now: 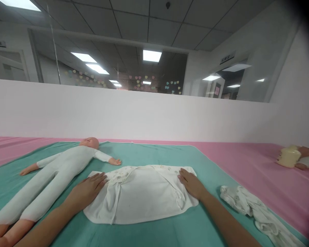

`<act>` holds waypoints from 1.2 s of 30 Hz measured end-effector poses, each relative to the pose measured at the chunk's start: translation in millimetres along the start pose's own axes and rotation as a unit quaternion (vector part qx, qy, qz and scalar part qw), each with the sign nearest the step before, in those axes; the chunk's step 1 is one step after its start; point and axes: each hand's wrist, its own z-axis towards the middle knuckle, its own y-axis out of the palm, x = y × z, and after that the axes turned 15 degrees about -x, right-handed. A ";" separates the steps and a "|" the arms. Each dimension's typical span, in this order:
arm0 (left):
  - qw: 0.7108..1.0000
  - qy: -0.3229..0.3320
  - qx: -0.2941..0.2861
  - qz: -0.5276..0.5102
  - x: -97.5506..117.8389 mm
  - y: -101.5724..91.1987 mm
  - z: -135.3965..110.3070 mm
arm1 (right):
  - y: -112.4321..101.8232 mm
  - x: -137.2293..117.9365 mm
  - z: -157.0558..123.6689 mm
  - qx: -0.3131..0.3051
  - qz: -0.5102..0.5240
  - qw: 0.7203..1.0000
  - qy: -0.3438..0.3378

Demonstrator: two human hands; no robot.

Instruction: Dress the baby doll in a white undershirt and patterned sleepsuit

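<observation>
A white baby shirt with small prints along its upper part lies spread on the green cloth in front of me. Its front is laid open and thin ties show at both sides. My left hand rests flat on the shirt's left sleeve, fingers stretched out. On the right sleeve my right hand lies flat too, with its fingers extended. Left of the shirt, a baby doll in a white bodysuit lies on its back, one hand near the shirt's upper left corner.
A crumpled white printed garment lies at the right on the green cloth. Beneath that cloth is a pink sheet. Another doll, partly cut off, lies at the far right. A white wall with windows stands behind.
</observation>
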 end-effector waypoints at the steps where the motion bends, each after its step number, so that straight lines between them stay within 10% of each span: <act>1: 1.000 -0.011 0.000 0.013 -2.4 1.4 0.4 | -1.0 6.7 1.5 0.008 -0.004 1.000 0.019; 11: 0.994 -0.070 0.078 0.005 -3.8 -4.5 -3.3 | -6.8 32.2 -3.3 0.074 -0.006 0.988 0.133; 22: 0.991 0.084 0.044 -0.097 49.9 -8.6 -11.3 | -16.0 44.3 -2.2 0.180 0.165 0.957 0.157; 28: 0.991 0.028 0.087 -0.097 62.4 -10.8 -5.6 | -20.0 34.5 -4.1 0.229 0.208 0.943 0.122; 36: 0.923 -0.075 0.112 -0.361 59.1 -19.9 -3.9 | -14.9 37.2 -3.2 0.144 0.149 0.968 0.143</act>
